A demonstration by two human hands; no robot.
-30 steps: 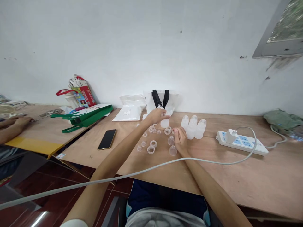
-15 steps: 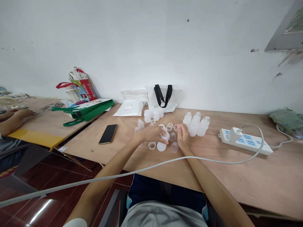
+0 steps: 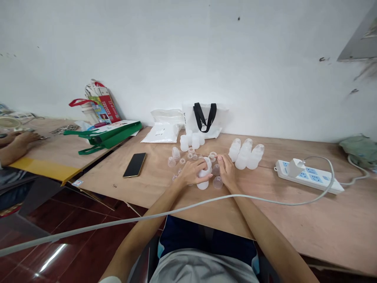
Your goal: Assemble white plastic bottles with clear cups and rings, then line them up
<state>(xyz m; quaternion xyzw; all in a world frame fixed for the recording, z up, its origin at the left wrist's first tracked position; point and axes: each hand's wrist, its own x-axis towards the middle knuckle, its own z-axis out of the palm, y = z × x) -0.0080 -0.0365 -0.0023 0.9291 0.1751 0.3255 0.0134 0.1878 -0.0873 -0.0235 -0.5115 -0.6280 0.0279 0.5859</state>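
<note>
Left hand [image 3: 193, 173] closer, above plywood table [image 3: 294, 220]

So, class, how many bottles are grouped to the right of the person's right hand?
3: one bottle nearest the right hand, one in the middle, and one nearest the power strip, all on the table. None looks hidden.
</note>
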